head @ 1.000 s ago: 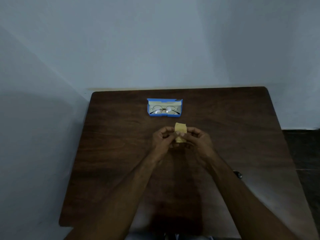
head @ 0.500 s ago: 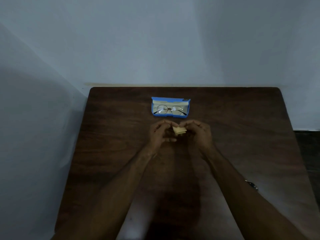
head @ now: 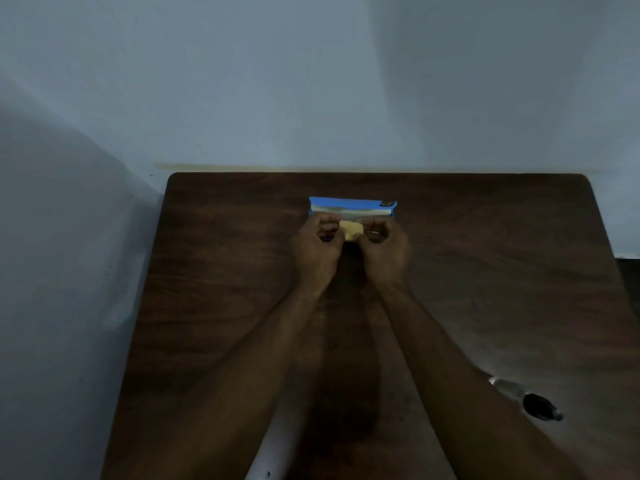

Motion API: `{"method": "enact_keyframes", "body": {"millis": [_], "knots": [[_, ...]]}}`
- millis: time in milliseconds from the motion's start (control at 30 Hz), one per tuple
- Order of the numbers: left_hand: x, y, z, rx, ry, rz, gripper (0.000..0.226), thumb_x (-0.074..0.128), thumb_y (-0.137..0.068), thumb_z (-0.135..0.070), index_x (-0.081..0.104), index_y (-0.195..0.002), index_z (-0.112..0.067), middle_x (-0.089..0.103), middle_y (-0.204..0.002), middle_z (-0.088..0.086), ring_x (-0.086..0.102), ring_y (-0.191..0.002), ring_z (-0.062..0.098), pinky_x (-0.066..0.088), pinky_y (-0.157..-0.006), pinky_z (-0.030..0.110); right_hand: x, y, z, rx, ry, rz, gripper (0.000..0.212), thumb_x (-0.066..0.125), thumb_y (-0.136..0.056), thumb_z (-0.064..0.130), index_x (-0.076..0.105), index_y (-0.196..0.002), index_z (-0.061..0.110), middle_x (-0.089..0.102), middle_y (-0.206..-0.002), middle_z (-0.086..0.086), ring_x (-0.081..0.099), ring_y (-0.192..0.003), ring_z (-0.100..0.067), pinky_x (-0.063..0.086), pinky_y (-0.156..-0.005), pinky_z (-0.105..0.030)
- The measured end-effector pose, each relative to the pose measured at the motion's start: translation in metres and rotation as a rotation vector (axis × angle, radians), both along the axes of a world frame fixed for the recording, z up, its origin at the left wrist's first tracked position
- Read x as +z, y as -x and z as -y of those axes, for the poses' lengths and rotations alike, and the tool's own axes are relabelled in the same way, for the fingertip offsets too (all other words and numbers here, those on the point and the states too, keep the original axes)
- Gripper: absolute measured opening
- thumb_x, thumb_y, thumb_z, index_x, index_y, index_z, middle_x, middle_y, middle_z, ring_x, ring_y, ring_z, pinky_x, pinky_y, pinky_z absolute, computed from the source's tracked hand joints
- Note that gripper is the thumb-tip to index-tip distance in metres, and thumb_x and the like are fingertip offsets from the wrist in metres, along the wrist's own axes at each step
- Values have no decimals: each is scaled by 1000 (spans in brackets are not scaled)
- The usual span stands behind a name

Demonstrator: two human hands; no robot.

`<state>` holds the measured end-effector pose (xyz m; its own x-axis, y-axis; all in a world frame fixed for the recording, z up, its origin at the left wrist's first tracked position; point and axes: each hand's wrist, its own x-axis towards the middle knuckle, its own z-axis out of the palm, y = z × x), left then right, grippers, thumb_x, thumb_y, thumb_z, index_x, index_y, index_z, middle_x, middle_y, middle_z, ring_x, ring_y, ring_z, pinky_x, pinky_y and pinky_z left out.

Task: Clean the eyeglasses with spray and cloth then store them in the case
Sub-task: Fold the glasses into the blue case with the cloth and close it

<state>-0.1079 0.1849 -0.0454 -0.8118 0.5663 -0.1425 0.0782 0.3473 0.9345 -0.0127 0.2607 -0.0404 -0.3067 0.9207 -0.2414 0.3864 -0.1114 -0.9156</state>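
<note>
An open blue eyeglass case (head: 353, 206) lies at the far middle of the dark wooden table (head: 214, 271). My left hand (head: 317, 252) and my right hand (head: 384, 252) are side by side right in front of the case. Between their fingertips they pinch a small folded yellow cloth (head: 351, 231), held over the case's front edge. The eyeglasses are hidden behind my hands and the cloth. A small clear spray bottle with a black cap (head: 526, 398) lies on its side near my right forearm.
The table stands in a corner, with a pale wall (head: 311, 81) behind it and another at the left. Its right edge borders a dark floor (head: 628, 271). Something white (head: 273, 445) shows at the near edge between my forearms.
Both hands have moved forward with the folded cloth, from the middle of the table up to the case's front edge. The glasses, visible in the case before, are now covered.
</note>
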Motion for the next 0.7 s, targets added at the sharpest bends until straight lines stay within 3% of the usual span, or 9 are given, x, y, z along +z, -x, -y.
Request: {"method": "enact_keyframes", "body": {"millis": [67,233,367,433,600,700], "knots": [[1,1,-6,19,15,-87,22,79,-91,-7,74,-112,-12,74,-102,-9,68,-86,-9,55,-78,9,-3,6,0,13,-143,23,20,76,-87,2,70,-103,13,74,-102,0,72,-93,-12,60,-84,-26],[0,3,-16,12,53,-172,18,77,-95,-15,72,-111,-17,76,-103,-10,70,-88,-2,54,-75,7,-7,14,-3,127,-339,195,14,72,-94,10,67,-106,14,70,-110,-4,68,-98,-21,58,-82,-40],[-3,2,-20,-1,133,-227,16,76,-95,-14,72,-109,-21,72,-99,-14,62,-79,-10,49,-69,1,-8,15,-8,210,-386,313,12,65,-97,7,65,-107,12,67,-112,-5,60,-93,-18,48,-74,-33],[-6,3,-19,-18,147,-263,17,74,-96,-10,72,-110,-19,74,-103,-9,64,-86,-6,48,-71,1,-10,16,-9,258,-413,359,12,62,-98,5,64,-109,11,65,-113,-5,58,-92,-16,44,-73,-30],[-18,7,-17,-68,181,-362,22,73,-94,-8,70,-114,-14,70,-118,1,68,-104,13,58,-86,24,-14,18,-5,293,-492,455,18,62,-92,3,67,-110,6,66,-115,-15,61,-104,-31,53,-81,-41],[-25,9,-16,-113,157,-398,18,74,-89,-3,70,-103,-13,68,-111,4,66,-97,18,59,-80,34,-16,18,-3,281,-522,463,16,66,-91,5,71,-106,2,65,-118,-20,60,-109,-35,52,-87,-43]]}}
